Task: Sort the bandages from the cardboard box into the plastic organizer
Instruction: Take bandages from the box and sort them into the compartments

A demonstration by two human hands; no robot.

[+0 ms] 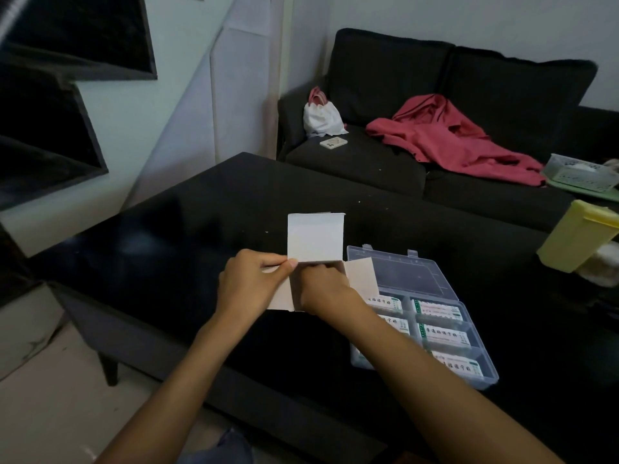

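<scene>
Fingers (290, 262) of the left hand (249, 283) pinch the cardboard box (315, 237) — flaps open.

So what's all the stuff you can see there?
cardboard box: 1, white, flaps open, on the table between both hands
plastic organizer: 1, clear, lid open, right of the box
bandage packs: at least 5, white and green, in the organizer's compartments
table: 1, black
sofa: 1, black, behind the table
red garment: 1, on the sofa
white bag: 1, on the sofa
phone: 1, pale, on the sofa
yellow container: 1, right edge
hands: left hand pinches a flap; right hand reaches into the box
</scene>
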